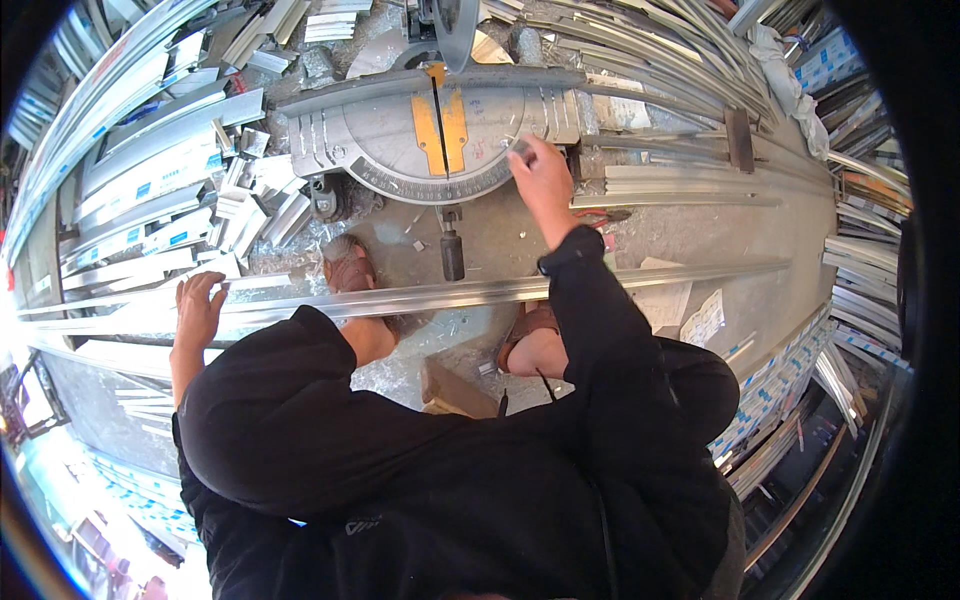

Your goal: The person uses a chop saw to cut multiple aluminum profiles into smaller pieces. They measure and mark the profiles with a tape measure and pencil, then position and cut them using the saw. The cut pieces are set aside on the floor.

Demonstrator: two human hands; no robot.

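A long silvery aluminium profile (450, 295) runs from left to right across the front of my legs. My left hand (200, 312) lies over its left part with the fingers curled around it. My right hand (545, 182) is at the right front rim of the mitre saw table (385, 130), thumb and fingers drawn together; anything between them is too small to make out. A yellow slotted insert (440, 130) sits mid-table, with the saw's blade guard (456, 30) behind it. The black handle (453, 257) juts out toward me.
Aluminium offcuts (150, 185) pile up at the left. Several long profiles (690, 187) lie right of the saw, near red-handled pliers (605, 214). More stock (865, 270) is stacked along the right edge. A cardboard piece (455, 390) lies between my feet, and paper sheets (703, 319) at the right.
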